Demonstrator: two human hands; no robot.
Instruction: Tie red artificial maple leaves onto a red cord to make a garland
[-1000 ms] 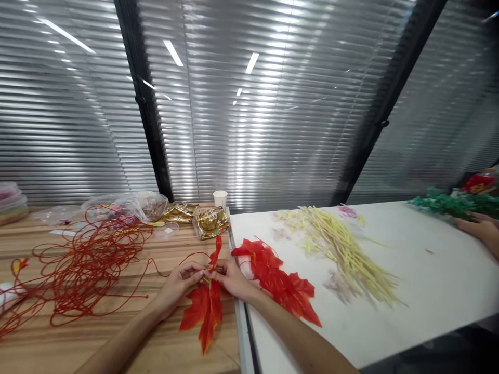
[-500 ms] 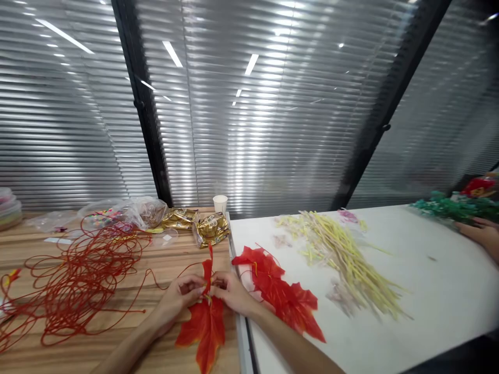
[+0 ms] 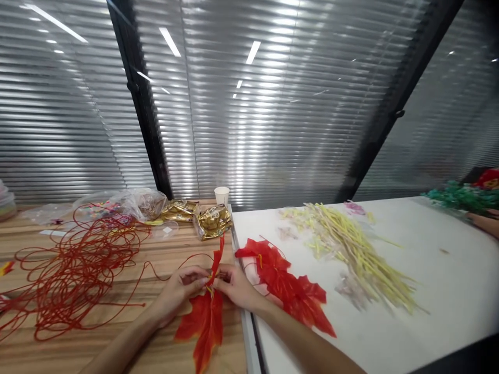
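Note:
A red artificial maple leaf [image 3: 206, 322] with orange edges hangs tip-down between my hands over the wooden table. My left hand [image 3: 187, 285] pinches it near its stem from the left. From the right, my right hand [image 3: 236, 285] pinches the same spot, fingertips nearly meeting the other hand's. A small yellow tie shows at the stem between my fingers. Thin red cord [image 3: 150, 267] runs from my left hand to a loose tangle of red cord [image 3: 86, 265] on the left. More red maple leaves [image 3: 288, 285] lie right of my right hand on the white table.
Gold foil packets [image 3: 213, 222], a paper cup [image 3: 222, 196] and a clear plastic bag [image 3: 142, 203] stand at the back. Yellow stems [image 3: 358, 254] lie across the white table [image 3: 448, 280]. At far right, another person's hand [image 3: 485, 223] is by green foliage [image 3: 463, 197].
The view has shifted slightly. My hands still pinch the leaf at its stem, and its upper part now leans more to the right.

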